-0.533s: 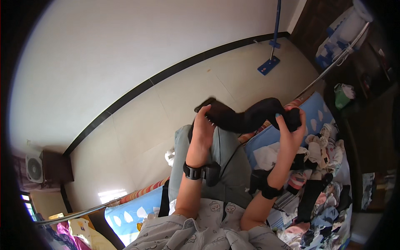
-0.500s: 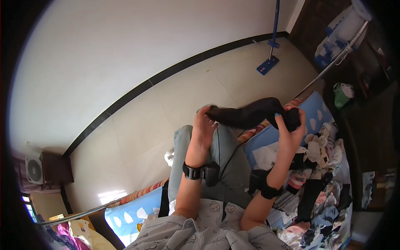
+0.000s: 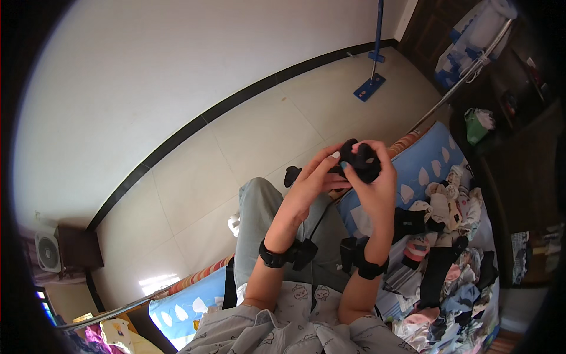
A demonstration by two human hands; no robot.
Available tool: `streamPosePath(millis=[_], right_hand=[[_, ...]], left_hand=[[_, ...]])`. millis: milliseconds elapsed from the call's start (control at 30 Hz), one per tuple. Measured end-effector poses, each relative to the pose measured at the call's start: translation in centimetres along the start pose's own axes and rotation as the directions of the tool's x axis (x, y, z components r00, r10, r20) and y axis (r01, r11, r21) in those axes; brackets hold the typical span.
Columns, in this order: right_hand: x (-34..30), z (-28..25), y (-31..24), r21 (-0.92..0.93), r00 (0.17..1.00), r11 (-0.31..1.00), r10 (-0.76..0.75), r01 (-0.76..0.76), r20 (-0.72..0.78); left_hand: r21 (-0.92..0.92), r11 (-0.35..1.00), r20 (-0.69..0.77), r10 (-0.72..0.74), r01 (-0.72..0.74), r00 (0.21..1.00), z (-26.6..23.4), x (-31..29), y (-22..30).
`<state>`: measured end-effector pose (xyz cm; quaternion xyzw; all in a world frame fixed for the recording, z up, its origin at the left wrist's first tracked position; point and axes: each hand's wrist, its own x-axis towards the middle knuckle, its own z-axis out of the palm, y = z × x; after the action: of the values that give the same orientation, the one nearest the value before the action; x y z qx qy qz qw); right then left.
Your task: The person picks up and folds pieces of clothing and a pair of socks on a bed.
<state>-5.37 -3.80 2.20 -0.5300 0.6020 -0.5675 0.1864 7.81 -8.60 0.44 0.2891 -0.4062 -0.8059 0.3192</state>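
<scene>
A long black sock point(image 3: 362, 167) is bunched up between my two hands above my lap. My right hand point(image 3: 380, 184) is curled round the bunched part, with its thumb on the near side. From the left, my left hand point(image 3: 311, 182) closes on the same sock, its thumb and fingers against the cloth. A loose dark end pokes out beyond the left fingers. Some fingertips are hidden in the folds.
On the bed to my right lies a pile of socks point(image 3: 442, 206) and small clothes, with a black sock point(image 3: 436, 274) stretched among them. A blue mop point(image 3: 370, 87) stands by the wall. A fan point(image 3: 48, 251) is at far left.
The sock was stretched lengthwise between my hands, and now it is gathered into a bunch. My left hand has moved right and my right hand left, so they meet.
</scene>
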Motion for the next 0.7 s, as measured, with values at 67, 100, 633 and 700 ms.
streamPosePath(millis=[67, 100, 633, 700], right_hand=[[0.1, 0.2, -0.3, 0.036, 0.992, 0.999, -0.045, 0.041, 0.116], [0.2, 0.2, -0.3, 0.011, 0.976, 0.996, -0.093, 0.093, 0.195], [0.2, -0.2, -2.3, -0.063, 0.912, 0.993, -0.067, 0.101, 0.405], [0.0, 0.1, -2.0, -0.059, 0.916, 0.991, -0.09, 0.122, 0.39]], left_hand=[[0.121, 0.98, -0.074, 0.169, -0.159, 0.983, -0.2, 0.3, -0.7], [0.121, 0.98, -0.074, 0.169, -0.159, 0.983, -0.4, 0.4, -0.9], [-0.41, 0.912, -0.112, -0.076, 0.024, 0.991, -1.0, -0.3, 0.0], [-0.551, 0.831, -0.119, -0.173, 0.08, 0.978, -2.0, 0.1, -0.5]])
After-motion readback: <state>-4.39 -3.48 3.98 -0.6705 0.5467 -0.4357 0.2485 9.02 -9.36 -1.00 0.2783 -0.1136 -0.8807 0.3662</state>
